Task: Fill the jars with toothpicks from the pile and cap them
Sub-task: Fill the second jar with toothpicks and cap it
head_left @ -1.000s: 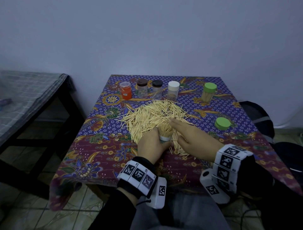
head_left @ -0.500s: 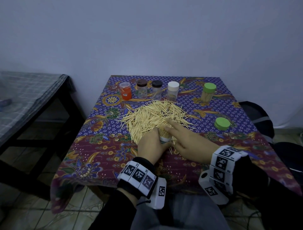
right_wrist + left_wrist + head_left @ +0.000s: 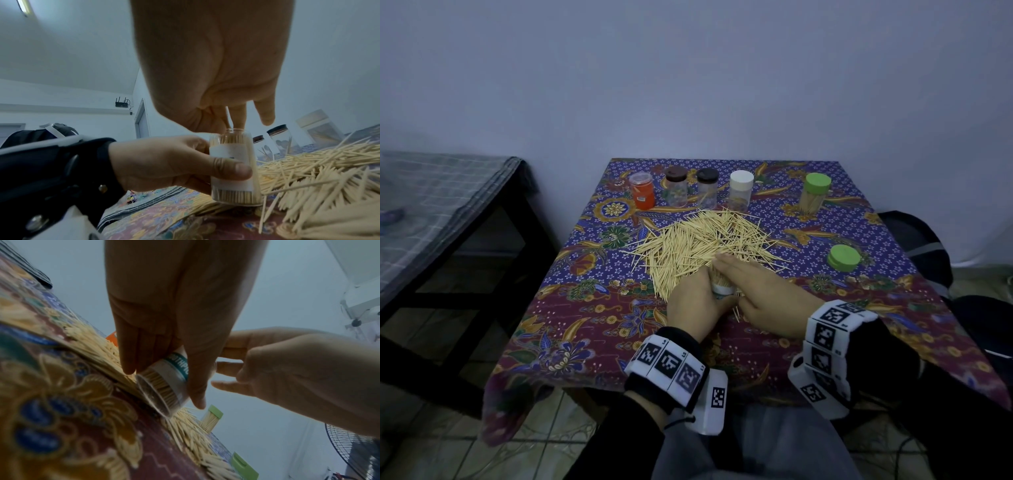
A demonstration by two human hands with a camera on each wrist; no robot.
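Note:
A clear jar (image 3: 723, 289) with a white label stands on the near edge of the toothpick pile (image 3: 705, 243), packed with toothpicks. My left hand (image 3: 702, 291) grips its side, thumb across the label (image 3: 232, 162). My right hand (image 3: 736, 270) hovers over the jar's open mouth. Its thumb and fingers pinch one toothpick (image 3: 229, 120), which points down into the jar. In the left wrist view the jar (image 3: 164, 386) shows toothpick ends through its clear base. A loose green lid (image 3: 844, 257) lies to the right of the pile.
At the back of the patterned tablecloth (image 3: 592, 325) stand an orange jar (image 3: 643, 192), two brown-lidded jars (image 3: 676, 186), a white-lidded jar (image 3: 740, 190) and a green-capped jar of toothpicks (image 3: 814, 193). A dark bench (image 3: 431, 205) stands to the left and a bag (image 3: 914, 246) to the right.
My right hand has slid left from the pile until its fingers are over the jar's mouth. My left hand has kept its grip on the jar in the same place.

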